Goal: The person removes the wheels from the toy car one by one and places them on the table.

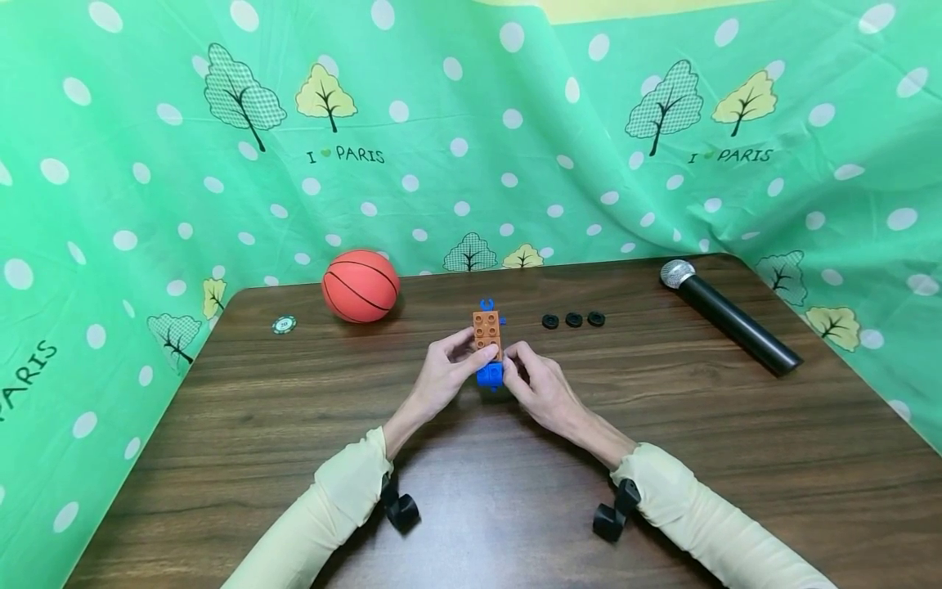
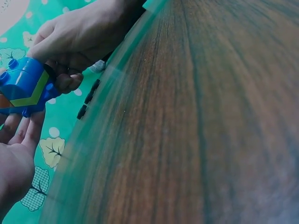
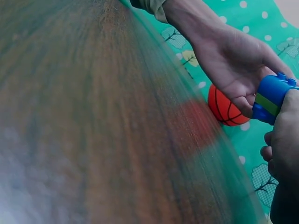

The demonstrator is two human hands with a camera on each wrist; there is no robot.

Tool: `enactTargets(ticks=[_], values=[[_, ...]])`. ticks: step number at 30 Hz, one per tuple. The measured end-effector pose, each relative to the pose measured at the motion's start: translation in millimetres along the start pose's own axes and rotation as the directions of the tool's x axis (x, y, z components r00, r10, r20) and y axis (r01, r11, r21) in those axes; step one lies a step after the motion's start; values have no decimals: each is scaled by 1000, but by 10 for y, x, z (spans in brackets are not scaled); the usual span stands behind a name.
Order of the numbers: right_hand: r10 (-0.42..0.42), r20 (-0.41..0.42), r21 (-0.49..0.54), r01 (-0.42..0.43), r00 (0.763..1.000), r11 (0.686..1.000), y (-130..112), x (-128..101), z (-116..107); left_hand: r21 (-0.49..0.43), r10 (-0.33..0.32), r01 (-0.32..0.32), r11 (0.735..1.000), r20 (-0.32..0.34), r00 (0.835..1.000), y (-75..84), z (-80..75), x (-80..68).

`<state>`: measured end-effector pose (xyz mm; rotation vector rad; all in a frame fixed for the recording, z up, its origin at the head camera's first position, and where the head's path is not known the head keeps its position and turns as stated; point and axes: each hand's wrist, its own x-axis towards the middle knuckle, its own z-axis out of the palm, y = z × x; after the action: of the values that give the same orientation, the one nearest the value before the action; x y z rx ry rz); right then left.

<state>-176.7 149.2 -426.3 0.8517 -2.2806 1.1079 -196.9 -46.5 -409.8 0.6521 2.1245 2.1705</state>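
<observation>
Hands meet at worktop (image 1: 662,458) centre: left hand (image 1: 441,378) and right hand (image 1: 540,391), fingers clamped on the toy block assembly (image 1: 488,348). Uneven squeezing could pop blocks apart toward twelve o'clock.

Both forearms converge mid-table, left hand (image 1: 450,366) and right hand (image 1: 536,380) curled, fingertips meeting.

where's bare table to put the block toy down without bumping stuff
Bare wood lies in front of both hands, between the sleeves and the near edge of the table, and wide at left below the poker chip. It is crowded behind the toy: basketball, three black rings, microphone.
</observation>
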Motion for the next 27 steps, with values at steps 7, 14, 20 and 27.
enactTargets(ticks=[7, 14, 20, 27], values=[[-5, 17, 5, 5, 1000, 1000, 8, 3, 1, -5, -18, 18, 1000, -1, 1000, 12, 1, -1], [-3, 36, 38, 1, 999, 999, 1, 9, -9, -4, -28, 28, 1000, -11, 1000, 20, 2, 1], [1, 43, 72, -4, 999, 997, 19, 4, -1, 1, -45, 45, 999, -13, 999, 7, -14, 2], [2, 69, 113, -10, 998, 994, 45, 8, -2, -7, -62, 62, 998, -3, 998, 6, -27, 0]])
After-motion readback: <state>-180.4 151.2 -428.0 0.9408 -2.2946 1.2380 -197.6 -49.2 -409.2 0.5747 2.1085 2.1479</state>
